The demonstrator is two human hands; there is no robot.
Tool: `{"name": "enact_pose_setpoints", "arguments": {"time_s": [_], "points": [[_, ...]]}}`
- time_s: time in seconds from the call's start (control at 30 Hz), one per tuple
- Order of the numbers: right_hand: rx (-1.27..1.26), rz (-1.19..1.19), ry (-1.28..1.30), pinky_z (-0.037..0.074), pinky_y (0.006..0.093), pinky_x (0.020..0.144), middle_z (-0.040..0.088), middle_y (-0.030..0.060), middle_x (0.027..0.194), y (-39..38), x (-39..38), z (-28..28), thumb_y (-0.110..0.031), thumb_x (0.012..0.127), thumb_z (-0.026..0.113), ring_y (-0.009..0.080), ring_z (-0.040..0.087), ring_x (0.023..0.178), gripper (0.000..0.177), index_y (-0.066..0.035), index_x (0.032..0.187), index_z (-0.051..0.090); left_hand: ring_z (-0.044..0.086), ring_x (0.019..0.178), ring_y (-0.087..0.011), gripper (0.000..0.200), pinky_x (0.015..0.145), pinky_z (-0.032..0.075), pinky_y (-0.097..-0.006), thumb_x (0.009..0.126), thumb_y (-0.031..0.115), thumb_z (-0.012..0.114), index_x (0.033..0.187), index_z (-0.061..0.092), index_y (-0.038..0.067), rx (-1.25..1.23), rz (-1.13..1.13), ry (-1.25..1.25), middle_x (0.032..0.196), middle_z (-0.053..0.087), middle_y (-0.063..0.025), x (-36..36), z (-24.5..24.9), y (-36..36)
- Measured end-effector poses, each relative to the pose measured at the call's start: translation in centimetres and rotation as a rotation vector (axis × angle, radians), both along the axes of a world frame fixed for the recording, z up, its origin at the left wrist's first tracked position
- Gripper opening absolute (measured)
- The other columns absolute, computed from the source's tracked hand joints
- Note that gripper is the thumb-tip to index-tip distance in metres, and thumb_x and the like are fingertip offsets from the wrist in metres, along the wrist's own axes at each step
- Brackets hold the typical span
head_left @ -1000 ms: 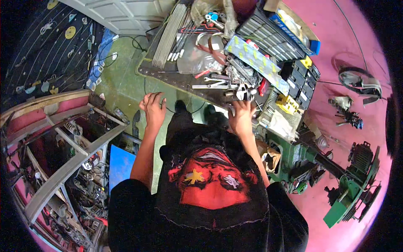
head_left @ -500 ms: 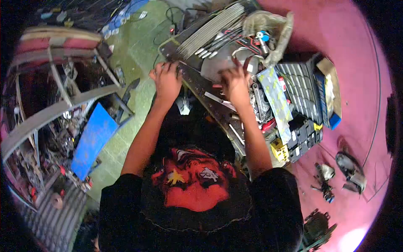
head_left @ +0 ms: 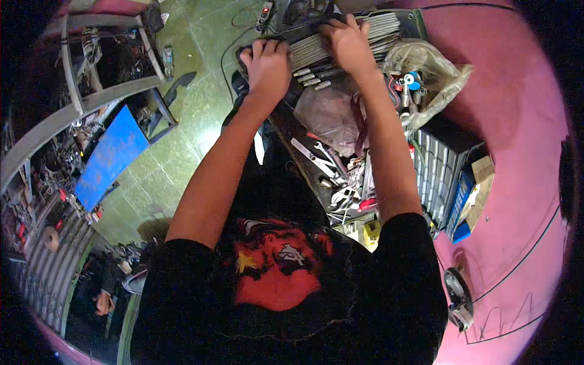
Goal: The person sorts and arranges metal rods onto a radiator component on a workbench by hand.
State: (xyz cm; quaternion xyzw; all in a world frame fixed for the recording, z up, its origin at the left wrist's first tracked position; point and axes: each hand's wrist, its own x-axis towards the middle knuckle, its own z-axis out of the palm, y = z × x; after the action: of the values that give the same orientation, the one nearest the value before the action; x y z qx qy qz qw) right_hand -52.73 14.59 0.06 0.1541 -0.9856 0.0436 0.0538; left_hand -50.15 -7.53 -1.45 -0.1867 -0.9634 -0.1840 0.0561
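Observation:
My left hand (head_left: 267, 70) is at the far left corner of a dark workbench (head_left: 283, 125), its fingers curled over the edge. Further right, my right hand (head_left: 353, 48) reaches across a bundle of thin grey rods (head_left: 310, 55), its fingers bent at the bench's far edge. The fingertips of both hands are partly hidden. Below the rods lies a clear plastic bag (head_left: 325, 115). A white strip (head_left: 310, 155), a wrench (head_left: 328, 157) and several loose tools (head_left: 347, 194) lie nearer my body.
An open plastic bag (head_left: 450, 76) holds metal parts at the bench's right. Beyond it stand a ribbed grey case (head_left: 432, 173) and a blue box (head_left: 462, 204). A power strip (head_left: 264, 15) lies behind the bench. On the left are a metal rack (head_left: 73, 79) and a blue panel (head_left: 112, 158).
Both hands have moved forward, the right one from above the plastic bag to the far edge by the rods. The whole view has shifted, and the bench appears further up.

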Motion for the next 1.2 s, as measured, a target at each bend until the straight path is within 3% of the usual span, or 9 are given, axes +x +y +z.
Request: {"name": "enact_pose_setpoints", "arguments": {"time_s": [0.23,0.3,0.33,0.4,0.53,0.63,0.7,0.9,1.2], "points": [[0.156,0.09,-0.155,0.039,0.0621,0.101,0.07,0.0012,0.116,1.4,-1.8,-1.8,-0.012,0.082,0.068,0.0264,0.057,0.12,0.036,-0.018,0.116,0.076,0.052,0.124,-0.0321,0.024,0.103,0.033,-0.0555,0.089,0.018,0.067,0.111,0.075,0.011,-0.042,0.0,-0.123,0.119,0.069,-0.0096,-1.1,-0.1,1.0],[0.129,0.217,0.514,0.033,0.0614,0.121,0.057,0.013,0.079,1.7,-1.8,-5.0,-0.017,0.096,0.056,0.0277,0.06,0.099,0.014,-0.006,0.087,0.056,0.053,0.123,-0.0316,0.027,0.103,0.033,-0.0554,0.087,0.018,0.069,0.112,0.076,0.013,-0.064,0.0,-0.196,0.118,0.069,-0.0091,-1.3,0.3,1.1],[0.128,0.214,0.512,0.033,0.0614,0.121,0.057,0.013,0.079,1.7,-1.6,-4.6,-0.017,0.096,0.056,0.0277,0.06,0.099,0.014,-0.006,0.087,0.056,0.053,0.123,-0.0316,0.027,0.103,0.033,-0.0554,0.087,0.018,0.069,0.112,0.076,0.013,-0.065,-0.002,-0.197,0.118,0.069,-0.0091,-1.3,0.4,1.1],[0.349,0.151,-0.037,0.035,0.0622,0.12,0.057,0.0135,0.082,1.6,-1.6,-3.5,-0.017,0.094,0.057,0.0309,0.06,0.098,0.015,-0.007,0.083,0.053,0.055,0.12,-0.0316,0.03,0.103,0.033,-0.0554,0.083,0.02,0.071,0.113,0.077,0.016,-0.062,-0.035,-0.18,0.117,0.07,-0.0089,-1.3,0.5,1.0],[0.397,0.154,0.071,0.035,0.0622,0.119,0.062,0.0139,0.088,1.5,-0.9,-3.1,-0.017,0.095,0.056,0.0325,0.059,0.107,0.014,-0.005,0.092,0.062,0.057,0.117,-0.0305,0.028,0.103,0.033,-0.055,0.082,0.021,0.072,0.109,0.079,0.016,-0.075,-0.026,-0.111,0.113,0.072,-0.0077,-1.2,0.5,1.3],[0.144,0.143,0.125,0.035,0.0631,0.119,0.066,0.0135,0.096,1.3,-0.8,-3.2,-0.017,0.096,0.055,0.0338,0.058,0.116,0.021,-0.006,0.107,0.069,0.058,0.115,-0.0287,0.021,0.102,0.033,-0.0545,0.082,0.022,0.071,0.1,0.08,0.017,-0.086,-0.008,-0.064,0.106,0.074,-0.0056,-1.2,0.5,1.2],[0.443,0.122,0.062,0.032,0.0644,0.118,0.068,0.0111,0.104,1.0,-0.6,-2.8,-0.017,0.097,0.054,0.0341,0.054,0.124,0.029,-0.012,0.12,0.071,0.058,0.115,-0.027,0.017,0.102,0.033,-0.0543,0.083,0.021,0.069,0.094,0.081,0.018,-0.044,0.003,-0.019,0.101,0.074,-0.0028,-1.0,0.5,1.1],[-0.086,0.058,-0.134,0.029,0.0658,0.117,0.065,0.0092,0.119,0.5,0.0,0.8,-0.016,0.1,0.049,0.0332,0.05,0.128,0.028,-0.012,0.117,0.071,0.058,0.114,-0.026,0.014,0.102,0.032,-0.0542,0.081,0.021,0.072,0.091,0.08,0.018,-0.027,0.018,0.023,0.099,0.075,-0.001,-0.6,0.7,0.8],[-0.069,0.078,-0.213,0.031,0.0668,0.112,0.062,0.0096,0.116,0.1,-0.2,2.8,-0.019,0.096,0.054,0.0336,0.049,0.121,0.022,-0.01,0.108,0.071,0.059,0.112,-0.0265,0.015,0.101,0.03,-0.0535,0.076,0.026,0.083,0.09,0.08,0.022,0.045,0.137,-0.051,0.099,0.075,0.0,0.1,0.5,0.7]]}}
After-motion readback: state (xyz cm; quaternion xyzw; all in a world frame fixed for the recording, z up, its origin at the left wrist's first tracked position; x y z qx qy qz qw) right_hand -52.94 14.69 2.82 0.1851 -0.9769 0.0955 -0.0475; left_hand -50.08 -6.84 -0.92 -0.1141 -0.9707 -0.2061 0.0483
